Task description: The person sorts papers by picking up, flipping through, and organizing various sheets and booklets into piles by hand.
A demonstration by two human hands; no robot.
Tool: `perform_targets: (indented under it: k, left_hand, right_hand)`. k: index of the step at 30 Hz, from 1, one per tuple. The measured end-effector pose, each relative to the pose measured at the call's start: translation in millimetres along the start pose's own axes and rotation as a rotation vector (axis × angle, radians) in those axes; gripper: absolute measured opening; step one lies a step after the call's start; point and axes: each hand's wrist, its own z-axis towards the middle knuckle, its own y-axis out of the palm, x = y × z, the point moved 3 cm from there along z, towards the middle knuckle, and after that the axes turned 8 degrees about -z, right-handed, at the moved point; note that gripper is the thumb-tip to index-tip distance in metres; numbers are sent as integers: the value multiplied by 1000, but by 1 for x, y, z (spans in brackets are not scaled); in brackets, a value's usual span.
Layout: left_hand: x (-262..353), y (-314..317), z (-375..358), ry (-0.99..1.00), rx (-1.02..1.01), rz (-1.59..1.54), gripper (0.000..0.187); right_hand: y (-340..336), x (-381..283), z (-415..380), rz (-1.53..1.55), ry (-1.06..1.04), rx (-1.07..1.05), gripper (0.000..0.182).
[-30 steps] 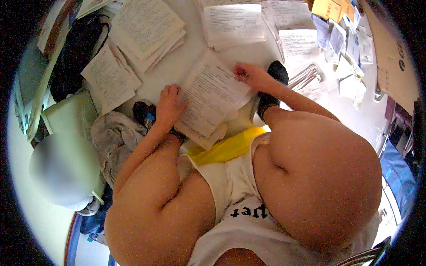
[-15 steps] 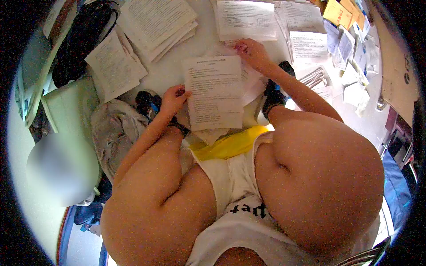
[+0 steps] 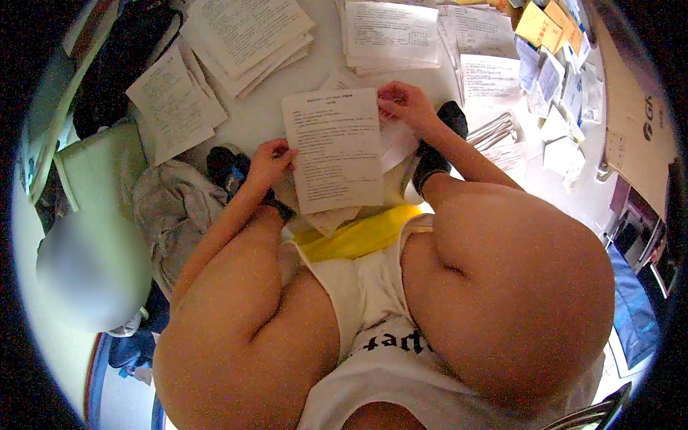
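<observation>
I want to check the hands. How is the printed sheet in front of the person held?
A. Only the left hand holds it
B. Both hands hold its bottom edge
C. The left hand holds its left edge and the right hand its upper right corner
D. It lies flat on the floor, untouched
C: the left hand grips the left edge of the printed sheet, and the right hand pinches its upper right corner.

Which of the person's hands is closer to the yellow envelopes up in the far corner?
Right. The right hand pinches the top right edge of the printed white sheet, on the side of the yellow envelopes. The left hand grips the sheet's left edge, farther away.
</observation>
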Motion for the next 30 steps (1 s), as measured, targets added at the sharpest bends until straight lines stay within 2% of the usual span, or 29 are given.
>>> perform_targets:
  k: [4,6,10,12,15,20,22,25,27,28,30]
  left_hand:
    - [-5,1,1,19,25,-107,17]
    - [-3,1,1,5,22,-104,17]
    - [-7,1,2,12,23,-125,16]
    - [-9,1,5,10,31,-95,16]
    - [-9,1,5,-8,30,-59,16]
    - [-20,3,8,-41,18,-99,15]
    - [-26,5,9,-30,-4,-267,15]
    - [-17,4,6,-34,21,-203,15]
    - [-28,5,11,-29,2,-251,15]
    - [-34,6,13,-25,-17,-300,15]
    - [-39,7,15,-26,-10,-317,15]
  right_hand:
    - [3,4,5,94,0,-11,24]
    - [2,-2,8,-280,-143,147,28]
    - [4,-12,2,-254,-95,140,32]
    - [3,-13,2,-414,-245,187,35]
    - [3,-16,0,-482,-351,198,38]
    - [5,-27,-5,-648,-445,229,36]
    - [7,-33,-8,-681,-471,237,35]
    - [6,-50,-15,-866,-518,294,33]
    - [5,-58,-18,-945,-702,385,30]
    - [6,-55,-17,-945,-702,385,30]
    - [6,-46,-12,-720,-599,312,26]
